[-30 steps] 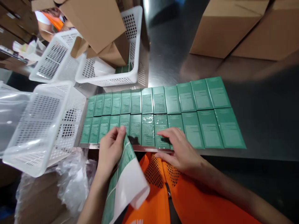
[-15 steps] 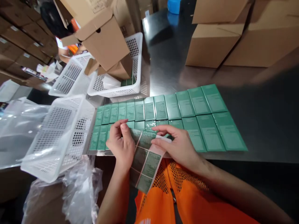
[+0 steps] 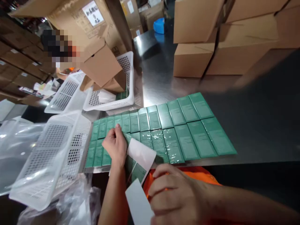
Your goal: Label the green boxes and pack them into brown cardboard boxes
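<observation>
Presently, from the head camera, I see my left hand (image 3: 114, 145) closed in a pinch on the upper edge of a green label sheet with white backing paper (image 3: 137, 159), which hangs over the near edge of the dark steel counter (image 3: 257, 125). One corner of the backing curls up white just beside the thumb. My right hand (image 3: 174, 198) sits low and close to the lens, fingers curled shut around a strip of white backing paper (image 3: 138, 203); the exact contact under the fingers is hidden.

On the counter lie two rows of flat green cellophane-wrapped boxes (image 3: 178, 128), laid side by side with edges touching, printed faces up. The left hand rests over the near row towards its left end.

Left of the rows stands a white perforated plastic basket (image 3: 49, 156), tilted, overhanging clear plastic bags (image 3: 14, 147). Behind the rows, a second white perforated basket (image 3: 128, 81) holds an open brown cardboard carton (image 3: 100, 64) and a few green boxes. Closed brown cardboard cartons (image 3: 211, 53) stand at the far right of the counter. A blue tape roll (image 3: 159, 25) lies further back. Another person is partly visible beyond the baskets.
</observation>
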Tool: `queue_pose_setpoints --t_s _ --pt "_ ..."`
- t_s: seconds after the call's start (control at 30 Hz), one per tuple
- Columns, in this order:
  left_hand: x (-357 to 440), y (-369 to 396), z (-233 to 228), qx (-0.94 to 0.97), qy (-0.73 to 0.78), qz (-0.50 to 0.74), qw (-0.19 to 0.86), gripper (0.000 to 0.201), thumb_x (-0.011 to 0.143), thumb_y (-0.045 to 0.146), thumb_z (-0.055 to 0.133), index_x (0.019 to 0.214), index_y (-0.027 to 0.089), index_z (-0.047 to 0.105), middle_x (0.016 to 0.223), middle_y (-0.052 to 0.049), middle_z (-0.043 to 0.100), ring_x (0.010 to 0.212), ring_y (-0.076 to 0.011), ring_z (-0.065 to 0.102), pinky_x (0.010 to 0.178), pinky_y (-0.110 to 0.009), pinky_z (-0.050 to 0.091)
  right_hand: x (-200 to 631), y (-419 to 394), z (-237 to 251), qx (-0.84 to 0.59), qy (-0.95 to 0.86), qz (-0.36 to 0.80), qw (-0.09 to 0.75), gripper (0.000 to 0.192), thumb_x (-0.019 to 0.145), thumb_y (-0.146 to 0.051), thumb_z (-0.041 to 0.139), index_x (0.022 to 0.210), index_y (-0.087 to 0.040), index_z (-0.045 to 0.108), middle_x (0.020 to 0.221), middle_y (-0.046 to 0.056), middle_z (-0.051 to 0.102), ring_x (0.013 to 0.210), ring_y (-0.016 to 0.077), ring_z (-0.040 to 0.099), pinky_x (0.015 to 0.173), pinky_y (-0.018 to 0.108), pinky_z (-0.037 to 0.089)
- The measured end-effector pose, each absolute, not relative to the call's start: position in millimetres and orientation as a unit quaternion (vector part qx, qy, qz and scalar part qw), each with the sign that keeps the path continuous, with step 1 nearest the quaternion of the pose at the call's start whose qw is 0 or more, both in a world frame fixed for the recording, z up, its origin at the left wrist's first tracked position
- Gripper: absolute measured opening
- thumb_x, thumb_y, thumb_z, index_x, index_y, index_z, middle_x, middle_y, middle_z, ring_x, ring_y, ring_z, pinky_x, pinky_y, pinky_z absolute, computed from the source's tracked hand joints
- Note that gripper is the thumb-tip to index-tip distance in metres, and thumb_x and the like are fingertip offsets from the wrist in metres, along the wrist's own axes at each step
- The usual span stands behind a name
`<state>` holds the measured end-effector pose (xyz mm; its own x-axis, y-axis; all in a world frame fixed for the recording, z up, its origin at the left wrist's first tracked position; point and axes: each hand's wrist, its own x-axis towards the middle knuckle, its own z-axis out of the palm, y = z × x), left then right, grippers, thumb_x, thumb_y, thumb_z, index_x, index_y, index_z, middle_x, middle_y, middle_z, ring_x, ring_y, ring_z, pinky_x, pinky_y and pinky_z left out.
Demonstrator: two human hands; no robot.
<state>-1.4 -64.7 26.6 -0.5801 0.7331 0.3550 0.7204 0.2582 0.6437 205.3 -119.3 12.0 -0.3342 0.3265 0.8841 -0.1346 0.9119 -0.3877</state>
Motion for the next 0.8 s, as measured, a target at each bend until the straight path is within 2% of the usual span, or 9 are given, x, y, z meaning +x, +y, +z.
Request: queue_pose_setpoints --t_s 0.1,0.17,0.23,0.33,0.4,0.5,0.63,0.8 --pt "-3 -64 27 0.504 0.742 0.424 0.123 0.052 0.093 0.052 0.042 0.062 0.018 0.066 0.048 0.003 0.04 0.051 -0.014 0.039 0.053 -0.028 0.028 245 -92 40 -0.17 -0.748 0.363 0.528 0.016 0.092 -0.023 0.058 0.085 -0.029 0.071 0.072 -0.004 0.07 0.076 0.0145 0.068 0.078 0.03 0.054" --pt "5 -65 30 0.543 0.708 0.377 0.25 0.056 0.094 0.056 0.04 0.074 0.017 0.073 0.048 0.003 0.039 0.048 -0.0137 0.038 0.052 -0.028 0.028 269 -59 50 -0.302 -0.71 0.433 0.466 0.007 0.089 -0.025 0.067 0.084 -0.026 0.071 0.077 -0.002 0.07 0.073 0.0144 0.065 0.072 0.03 0.052" --pt "17 -64 33 0.578 0.68 0.301 0.337 0.054 0.094 0.059 0.043 0.092 0.016 0.076 0.047 0.005 0.036 0.048 -0.0133 0.036 0.052 -0.027 0.027 283 -23 50 -0.39 -0.662 0.493 0.407 0.014 0.084 -0.036 0.072 0.08 -0.022 0.071 0.078 0.001 0.07 0.072 0.0158 0.063 0.068 0.031 0.049" --pt "37 -57 34 0.631 0.651 0.223 0.357 0.053 0.093 0.058 0.048 0.117 0.017 0.071 0.047 0.008 0.031 0.047 -0.0129 0.032 0.052 -0.026 0.023 288 17 38 -0.418 -0.624 0.556 0.355 0.026 0.077 -0.046 0.075 0.077 -0.02 0.07 0.076 0.003 0.068 0.069 0.0164 0.059 0.065 0.031 0.045" --pt "46 -51 34 0.649 0.646 0.199 0.349 0.055 0.092 0.058 0.05 0.124 0.017 0.067 0.046 0.009 0.032 0.047 -0.0125 0.032 0.052 -0.026 0.023 285 30 30 -0.418 -0.617 0.572 0.343 0.027 0.074 -0.046 0.076 0.077 -0.02 0.069 0.076 0.003 0.067 0.07 0.0163 0.058 0.067 0.031 0.045" --pt "54 -42 31 0.659 0.64 0.176 0.354 0.051 0.092 0.056 0.052 0.12 0.017 0.068 0.046 0.009 0.036 0.046 -0.0121 0.034 0.052 -0.026 0.023 280 38 24 -0.417 -0.603 0.592 0.335 0.026 0.071 -0.044 0.077 0.077 -0.02 0.07 0.076 0.002 0.067 0.07 0.0162 0.057 0.067 0.031 0.045" --pt "59 -32 24 0.672 0.632 0.156 0.353 0.038 0.093 0.05 0.052 0.102 0.018 0.071 0.048 0.008 0.04 0.047 -0.0122 0.038 0.052 -0.026 0.022 276 46 20 -0.426 -0.588 0.612 0.313 0.016 0.074 -0.035 0.075 0.078 -0.02 0.071 0.071 0.002 0.064 0.064 0.0147 0.053 0.06 0.029 0.041" --pt "67 -25 14 0.674 0.645 0.156 0.323 0.03 0.092 0.044 0.051 0.078 0.019 0.062 0.047 0.007 0.041 0.047 -0.0127 0.041 0.053 -0.026 0.024 272 55 15 -0.434 -0.551 0.645 0.303 0.009 0.074 -0.028 0.075 0.075 -0.02 0.071 0.069 0.001 0.062 0.064 0.0139 0.052 0.057 0.027 0.042"
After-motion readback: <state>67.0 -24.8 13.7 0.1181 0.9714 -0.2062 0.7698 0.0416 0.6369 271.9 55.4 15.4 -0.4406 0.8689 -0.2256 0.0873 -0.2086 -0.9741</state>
